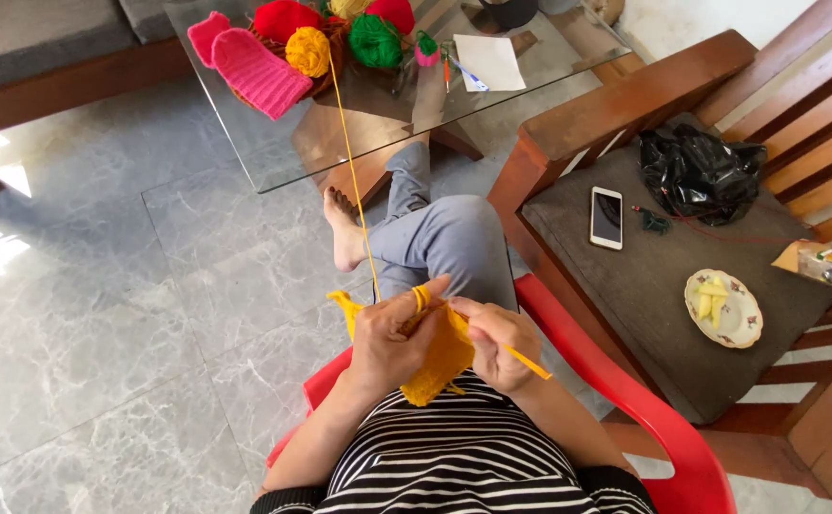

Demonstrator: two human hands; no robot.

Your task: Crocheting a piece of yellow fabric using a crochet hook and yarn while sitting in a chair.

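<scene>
Left hand (389, 345) grips yellow knitted piece (440, 362), mostly hidden; right hand (502, 345) pinches an orange needle (527, 362). Green-printed box (830, 265), perhaps cardboard, cut off at bench's right edge.

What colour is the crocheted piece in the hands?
Yellow crocheted piece, best seen in the head view.

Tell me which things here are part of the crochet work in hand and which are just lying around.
In use: left hand, right hand, yellow crochet piece, yellow hook, yellow strand, yellow yarn ball.

Lying about: phone, black bag, plate of fruit, pink hat, paper.
</scene>
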